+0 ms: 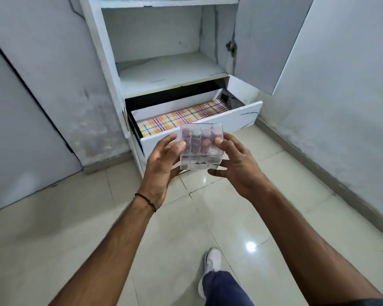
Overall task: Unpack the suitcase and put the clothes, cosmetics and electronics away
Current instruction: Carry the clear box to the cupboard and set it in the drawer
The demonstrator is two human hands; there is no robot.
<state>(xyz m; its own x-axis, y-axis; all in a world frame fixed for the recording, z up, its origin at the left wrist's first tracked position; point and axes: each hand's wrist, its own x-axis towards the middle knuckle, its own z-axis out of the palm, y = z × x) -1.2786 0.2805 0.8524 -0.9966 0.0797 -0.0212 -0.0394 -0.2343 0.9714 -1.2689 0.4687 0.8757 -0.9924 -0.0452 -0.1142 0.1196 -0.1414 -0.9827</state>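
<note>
Head view: cosmetics being carried to storage. A clear acrylic organiser point(201, 149), its cells filled with upright round-capped tubes (probably lipsticks; the caps are too blurred to name with certainty), is held in the air between both hands, in front of and slightly above the front panel of an open drawer point(241, 115). The left hand point(164, 160) grips the organiser's left side with curled fingers. The right hand point(237, 164) clasps the right side, thumb on the upper edge and fingers reaching beneath the base. The two-sided hold appears meant to keep the box level so that the loose tubes stay seated in their cells.

The drawer is pulled out from the foot of a white cupboard point(111, 62) and is lined with plaid paper point(186, 118); no contents are visible on the liner. Above it lies a shelf point(168, 71), and the cupboard door point(270, 40) stands swung open to the right. The drawer is judged the likely destination, since the organiser is low and directly before it.

A black thread point(146, 200) circles the left wrist. One white shoe point(212, 259) stands on the glossy tiled floor point(230, 217). The suitcase is not in view.
</note>
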